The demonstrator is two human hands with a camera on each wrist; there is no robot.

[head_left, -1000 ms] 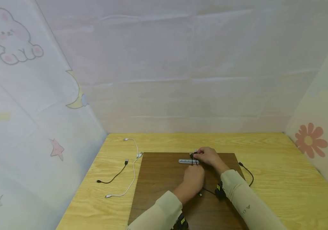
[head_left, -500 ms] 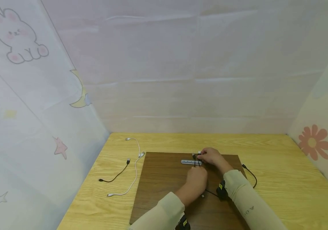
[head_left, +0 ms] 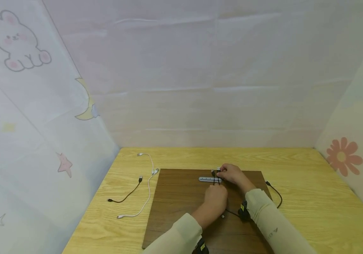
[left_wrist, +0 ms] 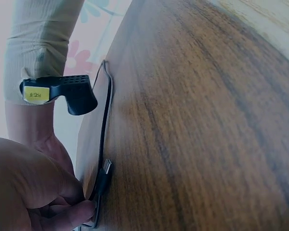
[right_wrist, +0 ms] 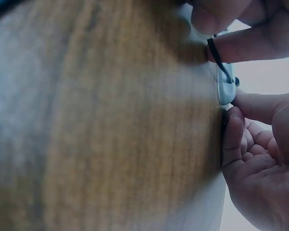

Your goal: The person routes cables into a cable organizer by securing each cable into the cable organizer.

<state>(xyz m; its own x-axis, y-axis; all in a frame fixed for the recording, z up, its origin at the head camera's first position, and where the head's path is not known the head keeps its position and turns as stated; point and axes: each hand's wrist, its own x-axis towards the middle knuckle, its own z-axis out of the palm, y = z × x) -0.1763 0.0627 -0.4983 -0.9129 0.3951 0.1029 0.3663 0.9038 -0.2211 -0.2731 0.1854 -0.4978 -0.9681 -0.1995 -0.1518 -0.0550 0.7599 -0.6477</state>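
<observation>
In the head view a pale grey cable clip strip lies near the far edge of a dark brown board. My right hand pinches a black USB cable just by its metal-tipped plug, beyond the strip's right end. Closer in, my left hand grips black cable on the near side of the strip. A second black plug stands beside the first. The right wrist view shows a black cable running from the left fingers to a clip slot. Fingers hide the exact grips.
Near my left hand a loose USB plug lies on the brown board. A black cable crosses the board's right edge. Left of it, white cables and a short black cable lie on the yellow wood table.
The head view shifts slightly. Both hands keep nearly the same place and hold at the clip strip.
</observation>
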